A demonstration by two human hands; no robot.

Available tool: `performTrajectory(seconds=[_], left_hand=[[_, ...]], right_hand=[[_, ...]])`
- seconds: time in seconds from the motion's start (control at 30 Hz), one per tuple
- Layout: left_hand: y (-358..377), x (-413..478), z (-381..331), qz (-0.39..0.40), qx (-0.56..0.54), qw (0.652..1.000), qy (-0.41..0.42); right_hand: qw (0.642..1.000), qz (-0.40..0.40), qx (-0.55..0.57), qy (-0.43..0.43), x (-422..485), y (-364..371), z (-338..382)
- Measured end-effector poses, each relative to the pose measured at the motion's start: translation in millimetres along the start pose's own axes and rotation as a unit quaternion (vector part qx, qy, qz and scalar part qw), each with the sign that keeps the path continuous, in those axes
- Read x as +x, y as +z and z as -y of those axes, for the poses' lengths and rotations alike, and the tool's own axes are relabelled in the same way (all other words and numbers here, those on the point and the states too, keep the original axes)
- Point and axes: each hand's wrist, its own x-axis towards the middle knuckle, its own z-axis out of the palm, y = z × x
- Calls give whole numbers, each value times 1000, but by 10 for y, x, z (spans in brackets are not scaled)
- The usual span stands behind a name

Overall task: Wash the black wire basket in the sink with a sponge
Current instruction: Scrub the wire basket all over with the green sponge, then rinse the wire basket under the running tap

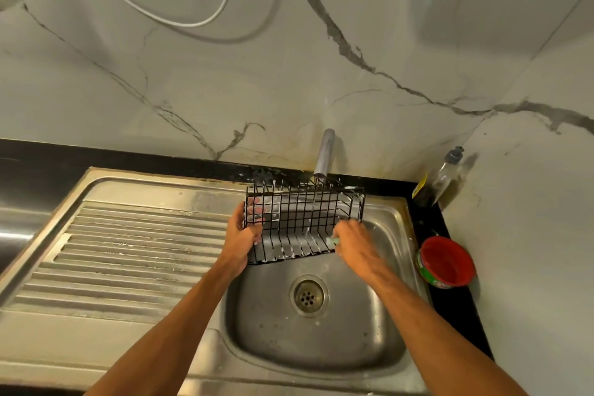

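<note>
seemingly midway: the black wire basket (304, 222), foamy, stands over the sink (321, 341) under the tap (324, 154); left hand (241, 239) grips its end, right hand (352, 246) pinches a green sponge (333, 240). rinsing remains.

One basket (305, 222), one sponge (332, 240), one bottle (445, 177), one tub (446, 262), two hands (242, 236) (352, 243)

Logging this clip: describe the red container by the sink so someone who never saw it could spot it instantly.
Find the steel sink, then the black counter strip along its right edge. The red tub sits on that strip, closer to the camera than the clear bottle in the back corner. It is the only low, round, red thing, with a green band around its side.
</note>
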Motion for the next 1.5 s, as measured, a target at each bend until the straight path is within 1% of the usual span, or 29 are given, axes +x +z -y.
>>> performTrajectory(seconds=[0.07,0.1,0.2,0.23,0.33,0.37,0.4,0.47,0.5,0.53,0.57,0.63,0.67,0.7,0.77,0.8,0.87,1.0,1.03,1.13,1.23,1.4,1.5], left_hand=[[32,18,4,0,-3,1000,0],[42,34,-3,1,2,1000,0],[48,27,-12,1,6,1000,-5],[47,8,-9,-2,1,1000,-5],[69,-37,11,-16,-28,999,-20],[84,-42,21,-21,-35,999,-25],[103,-55,12,-28,-36,999,-31],[143,-69,-13,-27,-30,999,-25],[160,-81,-20,-21,-30,999,-16],[182,-104,-35,-14,-32,999,-12],[193,-119,-37,-9,-37,999,-13],[218,-169,-54,-5,-49,998,-27],[227,-191,-53,-8,-55,998,-31],[236,-201,-46,-10,-61,998,-31],[257,-206,-45,-15,-73,997,-30],[251,-204,-40,-19,-73,997,-32],[237,-211,-30,-16,-60,997,-34],[170,-247,42,-26,-30,998,-45],[166,-259,65,-29,-23,998,-45],[165,-280,132,-43,-2,998,-35],[273,-387,106,-44,26,999,-17],[630,-632,-2,-9,39,999,2],[859,-730,8,15,56,998,11]], right_hand=[[999,-30,14,8,-33,75,72],[999,-25,24,1,-49,110,147],[993,38,107,-13,-35,138,285],[991,42,125,-8,-7,121,280],[989,-2,140,38,32,72,212],[990,-5,139,33,12,74,244],[990,6,141,7,-23,77,334],[984,56,153,-68,-115,101,595],[980,74,161,-94,-137,122,693],[977,72,173,-102,-122,116,736],[977,60,186,-82,-71,90,740],[980,10,198,-17,11,48,695],[980,-5,200,-5,16,52,697],[979,5,203,-20,-14,57,752],[972,59,207,-95,-139,98,926],[967,73,215,-118,-198,131,987],[958,60,265,-91,-208,149,936],[924,-34,379,11,-263,40,628],[918,-52,392,22,-319,4,552],[900,-67,429,46,-494,-62,360],[874,-94,466,99,-655,-90,206],[831,-158,506,170,-877,-120,-11],[811,-225,496,212,-1044,-201,-266]])
